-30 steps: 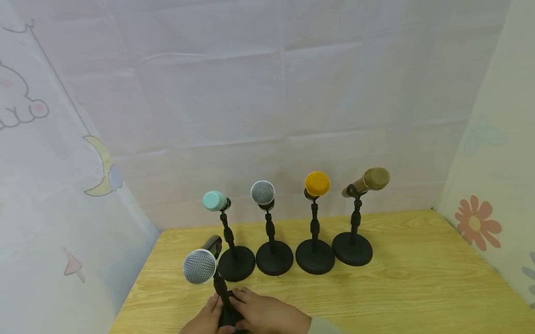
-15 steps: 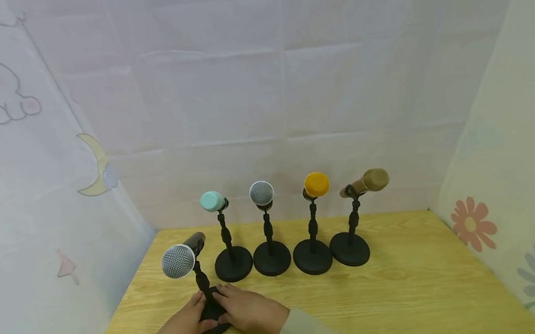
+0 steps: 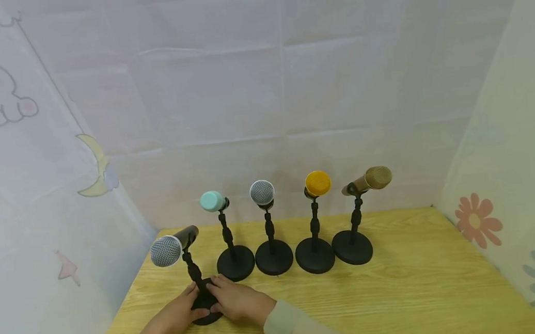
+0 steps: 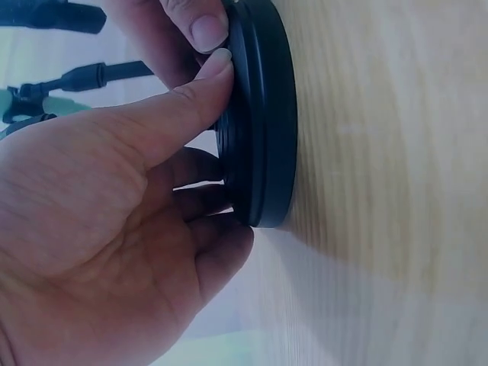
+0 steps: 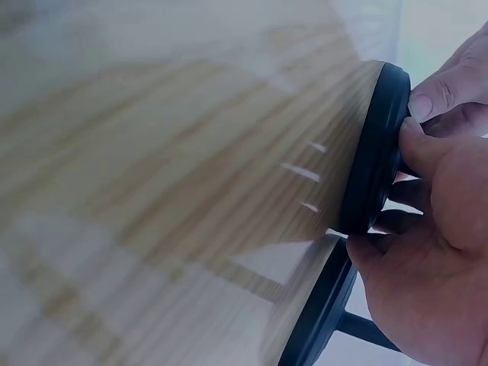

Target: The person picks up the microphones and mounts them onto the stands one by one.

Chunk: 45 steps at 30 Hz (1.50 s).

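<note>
At the table's left front stands a black round-based microphone stand carrying a microphone with a silver mesh head, tilted to the left. My left hand grips the left side of its base, thumb on top near the front and fingers along the rim. From the other side my right hand holds the same base, the two thumbs almost meeting. Seen close in the left wrist view, the base lies flat against the wood. The right wrist view shows the base beside another stand's base.
Behind, a row of stands holds a mint microphone, a silver-headed microphone, a yellow microphone and a gold microphone. The wooden table meets a pale cloth backdrop at its rear edge.
Both hands have moved the gripped stand with its microphone to the left and slightly back. The microphones in the rear row stay in place.
</note>
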Motion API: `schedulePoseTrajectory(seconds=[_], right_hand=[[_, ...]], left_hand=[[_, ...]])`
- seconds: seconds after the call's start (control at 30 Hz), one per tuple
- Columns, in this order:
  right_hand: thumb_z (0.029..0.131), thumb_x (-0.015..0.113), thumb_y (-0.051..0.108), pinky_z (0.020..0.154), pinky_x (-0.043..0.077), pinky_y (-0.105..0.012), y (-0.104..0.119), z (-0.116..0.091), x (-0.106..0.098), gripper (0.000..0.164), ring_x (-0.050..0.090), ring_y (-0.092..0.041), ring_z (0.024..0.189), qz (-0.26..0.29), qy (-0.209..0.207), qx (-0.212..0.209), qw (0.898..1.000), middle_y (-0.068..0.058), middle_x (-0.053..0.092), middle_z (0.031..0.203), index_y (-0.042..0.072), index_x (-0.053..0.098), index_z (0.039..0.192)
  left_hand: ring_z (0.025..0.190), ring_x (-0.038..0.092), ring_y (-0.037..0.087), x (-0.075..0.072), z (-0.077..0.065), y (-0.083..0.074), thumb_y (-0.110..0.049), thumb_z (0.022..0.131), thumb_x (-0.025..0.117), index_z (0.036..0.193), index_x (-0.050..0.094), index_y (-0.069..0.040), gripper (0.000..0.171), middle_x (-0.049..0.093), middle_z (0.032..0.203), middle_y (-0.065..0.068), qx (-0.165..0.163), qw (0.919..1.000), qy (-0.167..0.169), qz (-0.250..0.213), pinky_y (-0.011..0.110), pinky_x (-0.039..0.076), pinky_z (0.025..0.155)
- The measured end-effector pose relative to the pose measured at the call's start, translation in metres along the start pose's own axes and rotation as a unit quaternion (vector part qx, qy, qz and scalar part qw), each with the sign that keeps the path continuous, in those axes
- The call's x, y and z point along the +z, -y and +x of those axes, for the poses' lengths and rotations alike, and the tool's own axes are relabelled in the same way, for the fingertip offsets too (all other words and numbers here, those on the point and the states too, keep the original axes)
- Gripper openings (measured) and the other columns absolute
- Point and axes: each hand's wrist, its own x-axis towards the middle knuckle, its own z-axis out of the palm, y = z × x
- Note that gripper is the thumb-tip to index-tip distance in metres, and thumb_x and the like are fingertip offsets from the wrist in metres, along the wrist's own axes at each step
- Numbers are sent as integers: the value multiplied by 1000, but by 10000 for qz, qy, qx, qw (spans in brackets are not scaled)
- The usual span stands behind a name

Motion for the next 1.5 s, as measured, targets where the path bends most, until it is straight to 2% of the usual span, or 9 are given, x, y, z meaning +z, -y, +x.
schedulePoseTrajectory(seconds=[0.33,0.57,0.8,1.0,1.3,1.5], right_hand=[[104,49,46,118,34,-28,5,13,-1,60,24,-17,153,-194,-54,80,9998,2,26,166,21,39,157],[104,50,44,116,36,-28,8,22,-6,58,26,-15,153,-176,-58,329,9993,3,28,165,23,40,157],[104,52,43,113,40,-27,12,29,-5,55,30,-12,151,-234,-356,709,9966,2,32,164,22,44,155],[104,56,41,111,41,-26,11,31,-4,51,39,-10,145,-275,-601,1002,9928,4,39,159,20,50,150],[104,57,38,112,41,-26,8,31,-2,46,41,-11,144,-320,-696,824,9936,3,42,158,18,55,146],[104,59,34,107,46,-27,7,22,-13,39,50,-11,136,-223,-710,622,9953,3,52,148,20,60,140]], left_hand=[[143,32,53,-4,5,9,-40,95,69,149,34,16,86,21,159,36,-2,9999,-140,28,64,33,112],[143,29,54,-9,13,15,-38,96,69,151,30,16,86,18,160,37,48,9998,-175,-32,65,31,112],[144,25,57,-13,17,18,-32,99,66,152,24,18,84,13,160,38,220,9993,-262,-175,66,28,113],[144,23,57,-13,27,24,-31,100,65,153,22,16,83,12,160,38,253,9989,-353,-156,66,28,113],[145,19,58,-20,36,25,-28,101,65,151,21,20,82,11,159,41,204,9990,-391,-121,67,25,114],[145,18,58,-22,44,27,-29,101,64,151,21,20,82,11,159,41,166,9985,-520,-61,68,25,114]])
